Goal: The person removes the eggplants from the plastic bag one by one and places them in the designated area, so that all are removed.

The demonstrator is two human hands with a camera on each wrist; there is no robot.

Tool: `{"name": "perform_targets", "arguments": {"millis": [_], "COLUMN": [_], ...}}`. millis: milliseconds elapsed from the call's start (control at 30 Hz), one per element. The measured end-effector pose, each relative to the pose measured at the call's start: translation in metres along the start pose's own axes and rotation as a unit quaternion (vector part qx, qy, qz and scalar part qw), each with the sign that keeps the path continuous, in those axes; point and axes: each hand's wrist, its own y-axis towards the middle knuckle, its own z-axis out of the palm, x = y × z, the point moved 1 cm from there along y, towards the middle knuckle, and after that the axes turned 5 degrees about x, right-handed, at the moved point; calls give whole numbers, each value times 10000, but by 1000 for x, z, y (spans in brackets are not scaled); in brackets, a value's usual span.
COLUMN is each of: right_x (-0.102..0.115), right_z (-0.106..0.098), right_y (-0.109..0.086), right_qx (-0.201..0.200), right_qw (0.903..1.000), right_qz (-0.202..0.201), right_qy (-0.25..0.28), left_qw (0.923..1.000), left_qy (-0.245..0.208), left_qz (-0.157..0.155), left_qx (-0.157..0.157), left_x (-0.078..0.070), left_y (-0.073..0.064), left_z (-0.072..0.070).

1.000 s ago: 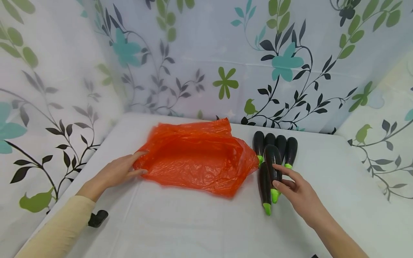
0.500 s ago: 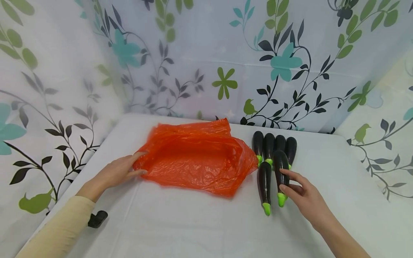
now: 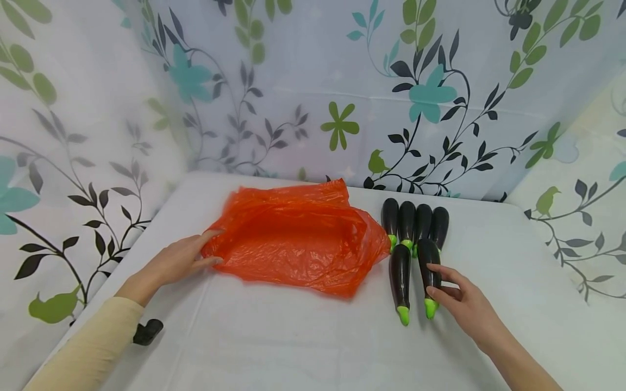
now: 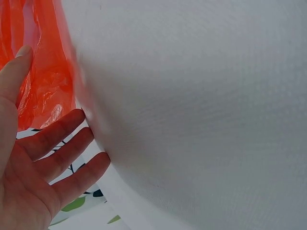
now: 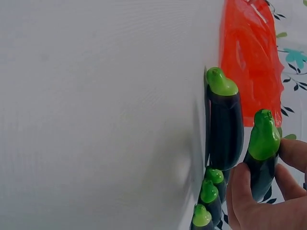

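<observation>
My right hand (image 3: 464, 304) pinches a dark eggplant (image 3: 429, 255) with a green stem end between thumb and fingers; the right wrist view shows its green cap (image 5: 265, 139) pointing up past the fingertips. To its left another eggplant (image 3: 401, 274) lies on the table, stem toward me. Behind them several eggplants (image 3: 406, 220) lie side by side in a row. A crumpled red plastic bag (image 3: 293, 260) spreads over the table's middle, its mouth gaping toward me. At the bag's left edge is my left hand (image 3: 178, 259), fingers spread and fairly straight, fingertips (image 4: 98, 160) on the white table.
A white cloth covers the table (image 3: 274, 347). Near the left forearm lies a small black object (image 3: 148, 332) of unclear kind. Curtains (image 3: 293, 81) printed with leaves, flowers and birds hang behind the table and at both sides.
My right hand has drawn its eggplant right and toward me, off the spot overlapping the others, uncovering the front eggplant and the back row. Left hand and bag stay put.
</observation>
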Motion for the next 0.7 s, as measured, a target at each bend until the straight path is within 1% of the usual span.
{"name": "perform_targets", "arguments": {"millis": [300,433,700], "right_x": [-13,-17,-18], "right_z": [4,8,11], "right_y": [0,0,0], "right_qx": [216,296,337], "right_qw": [9994,9991,9990], "right_qz": [285,288,273], "right_qy": [-25,-86,-145], "left_qw": [10000,10000,10000], "left_qy": [21,17,38], "left_qz": [15,16,20], "left_qx": [-8,7,-18], "left_x": [-1,-1,0], "left_y": [0,0,0], "left_z": [-1,-1,0]}}
